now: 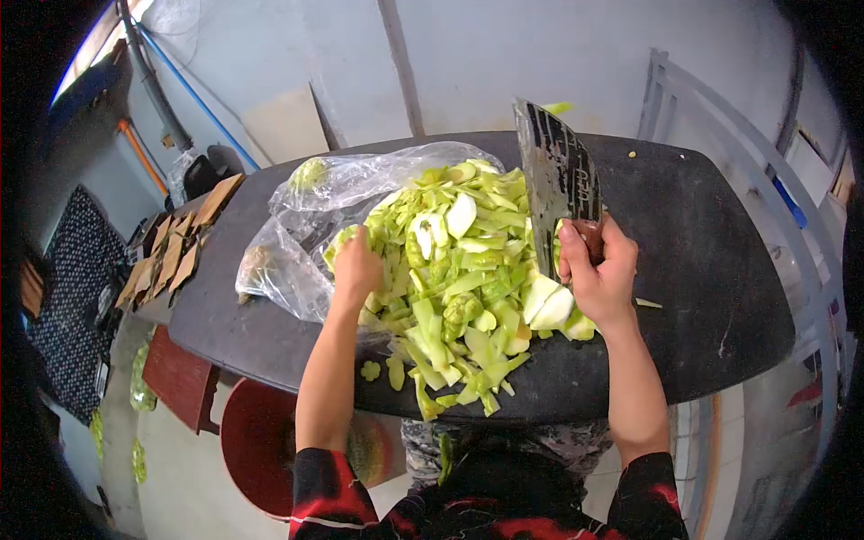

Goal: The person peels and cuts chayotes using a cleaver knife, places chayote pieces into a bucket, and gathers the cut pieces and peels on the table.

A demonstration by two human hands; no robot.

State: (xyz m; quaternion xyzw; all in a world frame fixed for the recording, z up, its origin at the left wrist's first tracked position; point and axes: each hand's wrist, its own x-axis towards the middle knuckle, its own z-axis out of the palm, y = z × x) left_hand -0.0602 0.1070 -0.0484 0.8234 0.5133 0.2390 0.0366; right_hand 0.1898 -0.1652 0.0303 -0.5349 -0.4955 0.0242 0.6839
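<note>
A big heap of sliced light-green vegetable [481, 256], with pale flesh and some bumpy skin, covers the middle of the dark table [711, 297]. My right hand [601, 270] grips the brown handle of a cleaver [562, 171]. Its broad blade stands upright at the heap's right side, with wet bits stuck to it. At the left edge of the heap, my left hand [358, 265] is closed, with green vegetable pieces [341, 238] showing at its fingers. The fingertips are hidden. Beside it spreads a clear plastic bag [292, 225], partly under the heap.
A whole bumpy green vegetable [310, 174] lies in the bag's far part. Brown cardboard pieces [180, 243] lie to the left of the table. Below the front edge stands a red stool [256, 445]. Grey metal rails [751, 135] run along the right, and a wall rises behind.
</note>
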